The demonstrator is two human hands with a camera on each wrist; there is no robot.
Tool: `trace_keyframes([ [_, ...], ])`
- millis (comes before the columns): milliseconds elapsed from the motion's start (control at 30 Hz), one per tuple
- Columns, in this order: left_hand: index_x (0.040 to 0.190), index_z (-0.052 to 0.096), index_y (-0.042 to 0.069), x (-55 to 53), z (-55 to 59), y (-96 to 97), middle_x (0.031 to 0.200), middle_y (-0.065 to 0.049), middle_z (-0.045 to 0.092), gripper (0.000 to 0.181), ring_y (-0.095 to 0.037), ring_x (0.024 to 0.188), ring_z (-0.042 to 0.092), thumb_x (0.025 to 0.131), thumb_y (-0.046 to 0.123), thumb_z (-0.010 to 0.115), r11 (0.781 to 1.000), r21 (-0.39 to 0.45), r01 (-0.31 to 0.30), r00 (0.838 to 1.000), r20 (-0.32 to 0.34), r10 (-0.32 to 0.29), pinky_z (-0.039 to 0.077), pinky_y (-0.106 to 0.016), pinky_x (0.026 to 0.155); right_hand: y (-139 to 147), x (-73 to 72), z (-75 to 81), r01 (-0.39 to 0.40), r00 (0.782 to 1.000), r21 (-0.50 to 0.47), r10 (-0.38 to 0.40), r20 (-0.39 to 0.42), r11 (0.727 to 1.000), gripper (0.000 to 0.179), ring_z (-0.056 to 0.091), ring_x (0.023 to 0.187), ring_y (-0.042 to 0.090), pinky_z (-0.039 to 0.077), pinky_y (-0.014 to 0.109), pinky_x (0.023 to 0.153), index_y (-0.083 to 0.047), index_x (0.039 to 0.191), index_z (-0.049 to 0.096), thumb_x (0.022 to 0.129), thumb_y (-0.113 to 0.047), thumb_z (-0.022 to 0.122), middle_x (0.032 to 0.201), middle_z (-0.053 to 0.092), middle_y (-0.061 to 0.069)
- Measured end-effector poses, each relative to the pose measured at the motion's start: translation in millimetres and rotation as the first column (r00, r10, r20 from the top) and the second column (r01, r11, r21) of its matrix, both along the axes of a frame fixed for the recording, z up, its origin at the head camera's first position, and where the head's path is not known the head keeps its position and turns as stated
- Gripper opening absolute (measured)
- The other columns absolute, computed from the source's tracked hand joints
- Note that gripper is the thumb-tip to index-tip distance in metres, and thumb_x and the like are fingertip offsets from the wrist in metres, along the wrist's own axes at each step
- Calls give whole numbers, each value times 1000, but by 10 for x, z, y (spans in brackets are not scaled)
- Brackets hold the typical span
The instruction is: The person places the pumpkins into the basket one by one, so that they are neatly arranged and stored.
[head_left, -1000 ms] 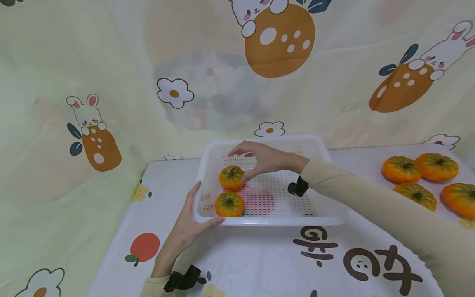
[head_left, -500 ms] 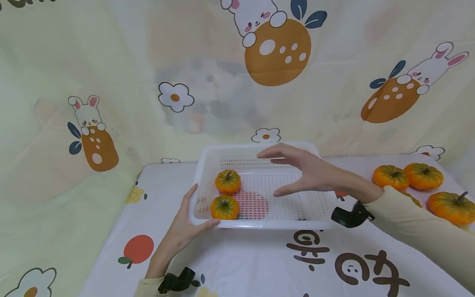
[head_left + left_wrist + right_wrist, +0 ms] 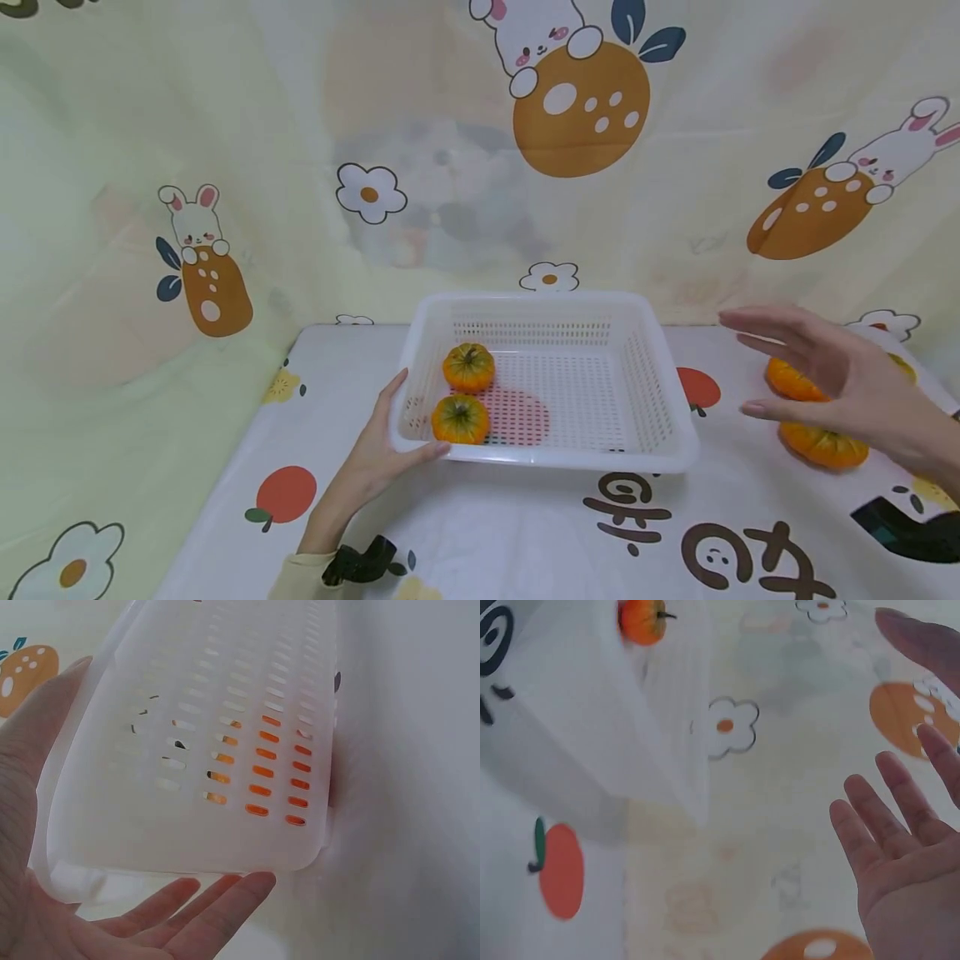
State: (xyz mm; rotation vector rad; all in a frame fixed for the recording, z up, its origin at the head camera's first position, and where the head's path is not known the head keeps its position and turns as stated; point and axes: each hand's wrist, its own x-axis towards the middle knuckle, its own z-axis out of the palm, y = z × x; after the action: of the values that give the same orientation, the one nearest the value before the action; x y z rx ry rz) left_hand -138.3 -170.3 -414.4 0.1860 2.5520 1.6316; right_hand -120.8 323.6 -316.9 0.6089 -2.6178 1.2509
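A white perforated plastic basket (image 3: pixel 585 457) stands on the table, two small orange pumpkins inside along its left end: a rear pumpkin (image 3: pixel 468 367) and a front pumpkin (image 3: pixel 461 419). My left hand (image 3: pixel 367 462) grips the basket's front left corner, thumb on the front rim and fingers along the left side. In the left wrist view the thumb (image 3: pixel 37 724) crosses the rim and the fingertips touch the end wall. My right hand (image 3: pixel 847 387), fingers spread and holding nothing, hovers right of the basket over more pumpkins (image 3: pixel 825 447), partly hiding them.
A white printed cloth (image 3: pixel 525 542) covers the table. Close behind the basket rises a cream curtain (image 3: pixel 450 233) with rabbit and flower prints. A dark strap (image 3: pixel 911 531) sits at the right wrist, another strap (image 3: pixel 362 560) at the left.
My right hand has left the rear pumpkin in the basket and moved right, out over the pumpkins on the table. The left hand keeps its place at the basket corner.
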Motion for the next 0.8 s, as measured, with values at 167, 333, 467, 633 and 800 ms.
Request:
trace_keyframes([
  [167,167,16,19,-5,-6,10,164,-15,38,114,-36,133,52,82,33,90,1000,2,5,1000,-5,-5,42,-66,111,340,198,-214,88,996,34,-89,32,996,90,38,134,-15,32,-1,100,-14,159,38,84,14,79,157,41,-16],
  [333,167,15,19,-6,-17,-1,164,-15,37,114,-37,134,50,82,32,90,1000,9,6,1000,-3,-6,40,-66,112,533,328,-445,188,982,50,-188,-7,981,91,28,140,-18,13,0,109,-16,161,35,87,14,76,159,36,-23],
  [467,167,15,20,-22,-31,-9,164,-15,37,115,-37,135,50,82,33,91,1000,9,4,1000,-1,-4,40,-67,112,688,333,-641,263,965,39,-263,-7,964,90,24,142,-18,9,1,111,-20,162,32,90,16,72,161,31,-25],
  [633,167,15,20,-20,-18,2,164,-15,38,115,-37,134,50,81,33,91,1000,8,3,1000,-1,-3,40,-68,112,1058,232,-1012,338,941,48,-338,-7,940,91,19,148,-14,10,0,111,-26,165,26,94,13,68,169,23,-17],
  [800,167,15,19,-6,-17,-3,163,-16,38,116,-37,133,51,81,34,91,1000,5,-3,1000,7,3,40,-68,111,1327,147,-1374,443,891,65,-447,73,894,85,9,157,0,5,9,118,-32,166,22,100,-6,69,174,15,-9],
])
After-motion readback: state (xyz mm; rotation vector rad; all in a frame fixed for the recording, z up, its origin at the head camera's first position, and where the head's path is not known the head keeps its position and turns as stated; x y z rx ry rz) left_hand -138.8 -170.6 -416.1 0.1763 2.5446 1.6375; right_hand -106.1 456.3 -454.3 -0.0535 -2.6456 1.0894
